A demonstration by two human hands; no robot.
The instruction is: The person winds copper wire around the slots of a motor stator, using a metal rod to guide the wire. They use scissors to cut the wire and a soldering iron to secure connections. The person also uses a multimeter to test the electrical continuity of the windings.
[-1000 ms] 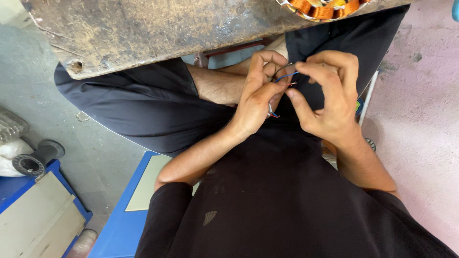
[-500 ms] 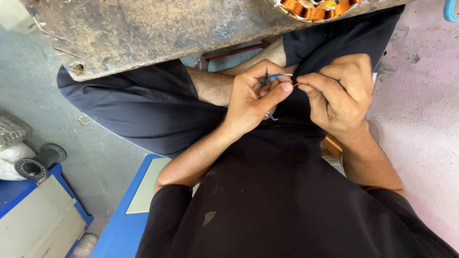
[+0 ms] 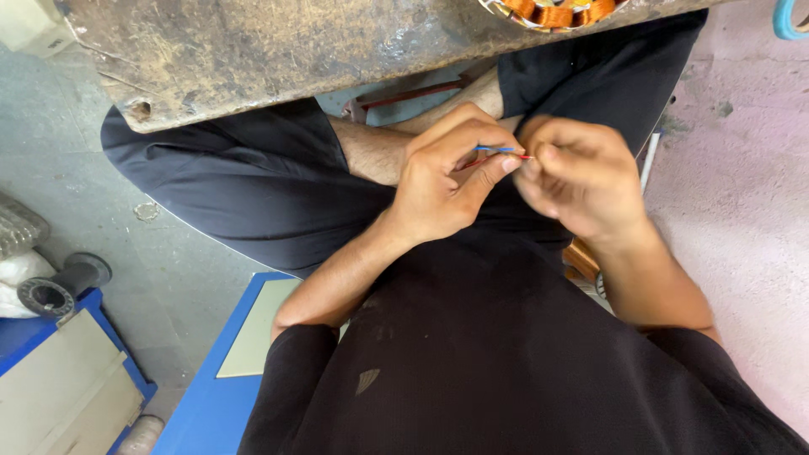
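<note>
The left hand has its grip pinched shut on a thin blue wire; the right hand, blurred, has its grip closed on the wire's red-tipped end, keeping it taut between them.

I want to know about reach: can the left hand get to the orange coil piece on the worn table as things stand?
Probably yes: the coil piece lies just beyond the hands, nothing between. But the left hand now pinches a thin blue wire.
</note>
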